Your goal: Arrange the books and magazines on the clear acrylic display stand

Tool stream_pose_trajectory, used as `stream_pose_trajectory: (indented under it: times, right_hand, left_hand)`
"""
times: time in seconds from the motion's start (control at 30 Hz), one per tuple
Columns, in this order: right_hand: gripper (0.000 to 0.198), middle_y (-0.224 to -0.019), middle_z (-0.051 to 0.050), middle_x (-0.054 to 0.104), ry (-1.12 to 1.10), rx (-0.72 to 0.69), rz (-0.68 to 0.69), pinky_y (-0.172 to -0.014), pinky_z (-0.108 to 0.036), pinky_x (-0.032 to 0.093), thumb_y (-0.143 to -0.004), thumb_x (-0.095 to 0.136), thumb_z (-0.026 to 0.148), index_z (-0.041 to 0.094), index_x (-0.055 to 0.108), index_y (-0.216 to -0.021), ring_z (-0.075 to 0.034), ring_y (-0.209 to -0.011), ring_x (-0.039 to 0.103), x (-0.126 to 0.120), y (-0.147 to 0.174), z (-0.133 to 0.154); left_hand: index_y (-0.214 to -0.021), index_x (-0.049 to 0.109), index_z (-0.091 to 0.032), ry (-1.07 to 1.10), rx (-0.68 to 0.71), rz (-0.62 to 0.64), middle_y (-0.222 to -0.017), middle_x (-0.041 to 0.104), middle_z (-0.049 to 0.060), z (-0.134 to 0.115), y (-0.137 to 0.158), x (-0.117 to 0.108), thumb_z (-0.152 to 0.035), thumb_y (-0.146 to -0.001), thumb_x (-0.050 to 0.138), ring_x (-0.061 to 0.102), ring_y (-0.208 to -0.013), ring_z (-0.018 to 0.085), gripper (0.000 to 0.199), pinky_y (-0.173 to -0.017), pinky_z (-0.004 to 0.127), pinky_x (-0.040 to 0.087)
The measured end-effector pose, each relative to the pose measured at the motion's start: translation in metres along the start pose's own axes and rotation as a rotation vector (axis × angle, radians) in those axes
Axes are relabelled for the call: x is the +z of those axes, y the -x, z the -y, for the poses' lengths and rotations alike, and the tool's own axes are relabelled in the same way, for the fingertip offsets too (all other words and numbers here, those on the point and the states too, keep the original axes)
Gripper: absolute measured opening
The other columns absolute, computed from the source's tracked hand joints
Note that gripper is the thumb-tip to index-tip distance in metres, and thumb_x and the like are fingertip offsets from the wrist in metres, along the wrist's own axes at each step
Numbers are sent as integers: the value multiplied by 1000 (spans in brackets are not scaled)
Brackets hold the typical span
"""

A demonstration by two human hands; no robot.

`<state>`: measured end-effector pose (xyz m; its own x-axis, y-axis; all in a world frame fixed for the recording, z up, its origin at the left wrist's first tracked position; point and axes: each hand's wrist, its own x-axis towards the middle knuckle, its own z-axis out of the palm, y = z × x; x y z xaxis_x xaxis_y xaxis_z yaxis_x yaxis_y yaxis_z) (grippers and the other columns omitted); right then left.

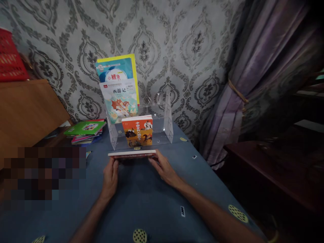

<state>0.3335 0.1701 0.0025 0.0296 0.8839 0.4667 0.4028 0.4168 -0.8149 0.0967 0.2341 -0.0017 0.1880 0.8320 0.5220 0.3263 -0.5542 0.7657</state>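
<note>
Between my two hands is a thin book (pixel 133 154), seen nearly edge-on with its pale page edge upward. My left hand (pixel 110 173) grips its left end, and my right hand (pixel 164 168) grips the right end; both are closed on it. Just beyond stands a clear acrylic display rack (pixel 165 125). An orange book (pixel 138 131) leans upright on its lowest front level. Higher up on the left, a light green illustrated book (pixel 120 101) stands in front of a blue book (pixel 116 69) with a yellow one (pixel 135 77) behind.
A green book (pixel 86 128) tops a stack left of the rack. Further left are a wooden panel (pixel 30 114) and a red basket (pixel 11 55). A blue patterned cloth (pixel 152 209) covers the surface. On the right hang a tied curtain (pixel 227 101) and a dark red piece of furniture (pixel 265 168).
</note>
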Motion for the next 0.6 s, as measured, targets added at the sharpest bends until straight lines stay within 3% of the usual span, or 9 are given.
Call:
stream_pose_trajectory:
  times: [0.3, 0.6]
  right_hand:
    - [14, -101, -7, 67, 4, -54, -39, -86, -37, 52, -99, 46, 33, 23, 52, -106, -22, -95, 65, -1, -11, -8]
    - [23, -104, -8, 68, 64, -168, -184, -91, -40, 53, -98, 47, 39, 24, 55, -114, -25, -99, 66, -32, -72, 7]
  left_hand:
    - [-102, 58, -20, -9, 11, -1, -88, 65, 3, -1, -14, 6, -44, -99, 42, 61, -82, 18, 30, -76, 27, 46]
    - [-102, 58, -20, 48, 201, -138, -89, 62, 2, -37, -84, 23, -43, -99, 42, 57, -84, 17, 28, -80, 28, 44]
